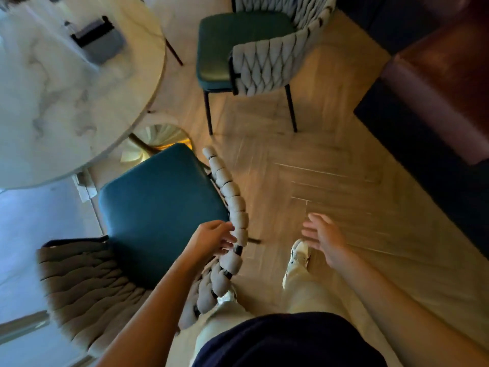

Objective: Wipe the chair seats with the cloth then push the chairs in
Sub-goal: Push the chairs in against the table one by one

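At the far left a round marble table point(53, 96) is seen, with a grey box-like object point(102, 42) lying near its upper edge; what it is cannot be told. Just below the table's lower right edge the near chair point(148, 221) stands pulled out, its teal seat point(161, 205) bare. Its woven backrest rim point(232, 205) is touched by the left hand point(214, 238), whose fingers are loosely curled against the padding; a firm grasp cannot be confirmed. Further right, the right hand point(324, 237) is held over the wooden floor point(330, 160) with fingers spread, holding nothing. A second chair point(254, 51) stands apart from the table, also not pushed in. No cloth is visible anywhere. Whether the seats were wiped cannot be told; pushing both chairs in is judged to remain.
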Demonstrator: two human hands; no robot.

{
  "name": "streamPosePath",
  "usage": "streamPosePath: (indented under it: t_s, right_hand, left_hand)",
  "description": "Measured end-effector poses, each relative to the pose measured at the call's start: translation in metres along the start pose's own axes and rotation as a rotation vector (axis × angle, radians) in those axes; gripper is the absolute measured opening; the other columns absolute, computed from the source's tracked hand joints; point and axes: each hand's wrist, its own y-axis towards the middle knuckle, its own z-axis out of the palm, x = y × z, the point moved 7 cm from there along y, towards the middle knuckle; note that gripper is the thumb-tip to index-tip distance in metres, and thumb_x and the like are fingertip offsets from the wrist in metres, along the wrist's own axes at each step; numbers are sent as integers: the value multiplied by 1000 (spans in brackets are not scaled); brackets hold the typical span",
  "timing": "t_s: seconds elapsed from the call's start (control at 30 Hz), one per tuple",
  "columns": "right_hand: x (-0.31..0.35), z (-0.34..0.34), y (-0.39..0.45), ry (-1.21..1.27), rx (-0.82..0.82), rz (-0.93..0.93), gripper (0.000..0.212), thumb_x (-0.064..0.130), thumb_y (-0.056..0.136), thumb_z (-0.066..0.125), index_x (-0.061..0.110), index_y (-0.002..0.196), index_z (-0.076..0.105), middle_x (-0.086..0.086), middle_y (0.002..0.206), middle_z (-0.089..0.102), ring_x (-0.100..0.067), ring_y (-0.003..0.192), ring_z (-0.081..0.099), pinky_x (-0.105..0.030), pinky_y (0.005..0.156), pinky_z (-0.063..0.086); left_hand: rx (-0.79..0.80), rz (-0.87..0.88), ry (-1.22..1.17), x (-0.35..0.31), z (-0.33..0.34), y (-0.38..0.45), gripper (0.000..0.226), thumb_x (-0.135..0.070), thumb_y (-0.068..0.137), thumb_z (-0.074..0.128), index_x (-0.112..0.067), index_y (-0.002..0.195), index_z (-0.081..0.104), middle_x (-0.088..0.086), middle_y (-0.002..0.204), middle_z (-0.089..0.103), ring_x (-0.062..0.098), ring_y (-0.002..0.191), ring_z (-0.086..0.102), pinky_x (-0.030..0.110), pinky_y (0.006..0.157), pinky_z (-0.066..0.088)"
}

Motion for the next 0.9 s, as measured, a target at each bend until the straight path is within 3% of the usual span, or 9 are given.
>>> streamPosePath:
  t_s: [0.1, 0.2, 0.37, 0.5, 0.7, 0.9]
  right_hand:
    - [32, -48, 18, 27, -3, -1, 20, 25, 101, 46, 14, 117, 52, -11, 116, 59, -24, 99, 57, -41, 86, 49]
    - [70, -93, 37, 61, -9, -32, 17, 26, 102, 45, 16, 113, 53, -10, 114, 60, -23, 98, 59, -39, 83, 50]
    - [128, -146, 78, 100, -47, -53, 16, 29, 102, 46, 21, 113, 54, -5, 113, 62, -22, 102, 62, -43, 91, 51]
    - [182, -168, 119, 101, -69, -57, 18, 30, 102, 45, 22, 115, 55, -1, 111, 63, -21, 103, 62, -42, 92, 52]
    - [293, -184, 190, 114, -90, -66, 23, 32, 101, 45, 22, 120, 53, -2, 112, 63, -20, 102, 63, -39, 88, 53]
    - [397, -187, 251, 61, -105, -54, 31, 32, 102, 44, 16, 125, 56, -3, 110, 66, -19, 105, 62, -40, 94, 48]
  left_hand:
    - [36, 3, -62, -53, 53, 16, 21, -22, 96, 54, -8, 101, 68, 11, 85, 74, 17, 70, 69, 28, 61, 55]
    - [38, 7, -120, -105, 100, 37, 20, -23, 96, 52, -12, 102, 67, 13, 92, 73, 24, 83, 69, 34, 71, 55]
    - [-4, 60, -155, -185, 155, 78, 19, -32, 96, 53, -18, 105, 64, 6, 103, 67, 22, 96, 65, 39, 83, 55]
    - [-43, 35, -224, -245, 171, 127, 20, -34, 96, 52, -19, 107, 61, 6, 107, 65, 21, 98, 64, 38, 79, 55]
    - [49, 25, -239, -341, 195, 198, 23, -32, 97, 52, -15, 108, 62, 9, 105, 68, 25, 96, 67, 41, 82, 55]
    - [100, 53, -161, -442, 202, 264, 26, -30, 99, 48, -11, 103, 65, 13, 98, 70, 25, 89, 67, 39, 79, 54]
